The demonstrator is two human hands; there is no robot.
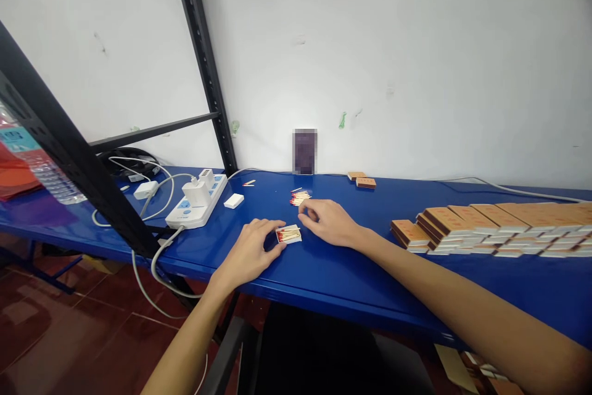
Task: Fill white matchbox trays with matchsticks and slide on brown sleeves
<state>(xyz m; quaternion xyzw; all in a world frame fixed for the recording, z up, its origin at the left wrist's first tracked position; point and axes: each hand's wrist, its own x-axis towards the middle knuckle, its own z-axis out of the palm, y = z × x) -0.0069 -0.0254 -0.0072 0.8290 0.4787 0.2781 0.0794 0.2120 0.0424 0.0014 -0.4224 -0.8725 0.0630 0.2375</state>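
Note:
My left hand (253,248) rests on the blue table with its thumb and index finger around a small white matchbox tray (300,238). Red-headed matches (289,234) lie side by side in the tray, heads toward my left hand. To the right of the tray is my right hand (330,222), its fingers curled inward toward the thumb; whatever they may hold is hidden. Just beyond its fingers lies a loose pile of matches (300,199), partly covered by the hand.
Stacked matchboxes (490,228) fill the right side of the table (319,284). Two more matchboxes (363,179) lie near the wall. A white box (234,201), stray matches (248,183) and a power strip (198,204) with cables are at left, beside a black shelf post (203,56).

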